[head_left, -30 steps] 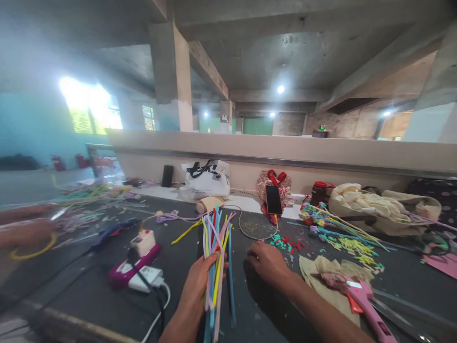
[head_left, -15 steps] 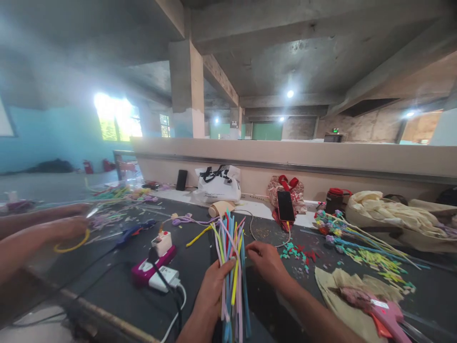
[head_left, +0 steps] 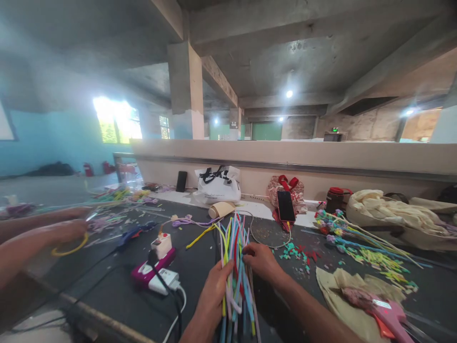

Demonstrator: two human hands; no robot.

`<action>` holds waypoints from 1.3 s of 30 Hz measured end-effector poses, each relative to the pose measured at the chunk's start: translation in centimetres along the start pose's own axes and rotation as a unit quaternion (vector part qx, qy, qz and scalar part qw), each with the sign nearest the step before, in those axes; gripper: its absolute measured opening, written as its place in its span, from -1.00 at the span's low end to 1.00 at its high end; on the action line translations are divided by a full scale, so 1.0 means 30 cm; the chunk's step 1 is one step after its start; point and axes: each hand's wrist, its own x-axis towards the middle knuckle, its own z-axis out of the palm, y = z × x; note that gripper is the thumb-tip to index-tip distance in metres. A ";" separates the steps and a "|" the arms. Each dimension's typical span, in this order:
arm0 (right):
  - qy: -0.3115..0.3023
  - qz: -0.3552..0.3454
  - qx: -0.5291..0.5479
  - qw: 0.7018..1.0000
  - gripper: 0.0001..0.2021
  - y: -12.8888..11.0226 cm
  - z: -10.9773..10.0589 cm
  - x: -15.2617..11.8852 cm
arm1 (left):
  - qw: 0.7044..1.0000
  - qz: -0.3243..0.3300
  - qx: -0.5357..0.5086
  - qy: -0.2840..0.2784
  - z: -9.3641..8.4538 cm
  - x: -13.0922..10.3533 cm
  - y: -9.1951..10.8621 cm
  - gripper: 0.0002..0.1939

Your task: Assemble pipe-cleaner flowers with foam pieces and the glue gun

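Sprawling over a dark counter point(head_left: 200, 259): bag clutter + a fistful of fuzzy stems point(head_left: 238, 281)

Counter runs pretty much the full width, w/ a pale partition point(head_left: 303, 155) along the back. Big cream bag point(head_left: 389, 207) w/ bunched cloth is far R; white bag point(head_left: 217, 188) w/ black lettering is back near the middle.

Fuzzy stems (pink, blue, yellow, red etc.) are front & center, btwn the person's two hands, tips fanning away. L hand point(head_left: 214, 288) has its fingers wrapped round the bunch, thumb on top. R hand point(head_left: 262, 259) is right at the other side, fingers curled in at the stems' edge; can't tell if they've got hold of one. Co-worker's hand point(head_left: 69, 229) is off to the far L, yellow loop point(head_left: 71, 248) just under it.

Pink glue gun point(head_left: 389, 309) lies on a crumpled tan sheet point(head_left: 332, 286), R of the R forearm. Purple power strip point(head_left: 141, 271) w/ white plugs is L of the L hand. Phone point(head_left: 285, 206) leans upright at the back, cable plugged in. Smallest stuff: teal/red clippings point(head_left: 302, 255) just past the R hand.
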 end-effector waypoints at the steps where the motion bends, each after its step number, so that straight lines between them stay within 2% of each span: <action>1: 0.005 0.005 0.004 1.000 -0.78 0.000 -0.004 0.000 | 1.000 -0.007 -0.009 -0.001 0.007 -0.005 0.005 -0.74; 7: 0.027 0.024 0.060 0.998 -0.78 -0.041 -0.004 0.003 | 1.000 -0.015 -0.006 0.002 0.034 -0.032 0.024 -0.81; 10: 0.015 0.052 0.099 0.994 -0.83 -0.049 0.021 0.010 | 1.000 -0.001 0.017 -0.012 0.026 -0.028 0.017 -0.79; 14: -0.022 0.103 0.194 0.975 -0.88 -0.040 0.035 0.021 | 0.998 -0.001 0.051 0.020 0.012 -0.019 0.009 -0.73; 18: -0.057 0.130 0.304 0.942 -0.85 -0.041 -0.015 0.028 | 0.999 -0.001 0.036 0.026 0.011 -0.023 0.018 -0.75; 23: -0.069 0.116 0.383 0.914 -0.88 -0.077 -0.090 0.014 | 0.999 -0.008 0.029 0.012 0.018 -0.027 0.023 -0.80; 28: -0.016 0.109 0.375 0.920 -0.94 -0.074 -0.092 -0.020 | 0.997 -0.015 0.062 0.049 0.003 -0.017 0.018 -0.82; 31: 0.021 0.122 0.340 0.932 -0.92 -0.021 -0.088 -0.047 | 0.996 -0.015 0.061 0.070 -0.010 -0.009 0.018 -0.79; 39: 0.044 0.141 0.247 0.958 -0.94 0.119 -0.110 -0.097 | 0.994 0.017 0.057 0.088 -0.017 -0.013 0.028 -0.77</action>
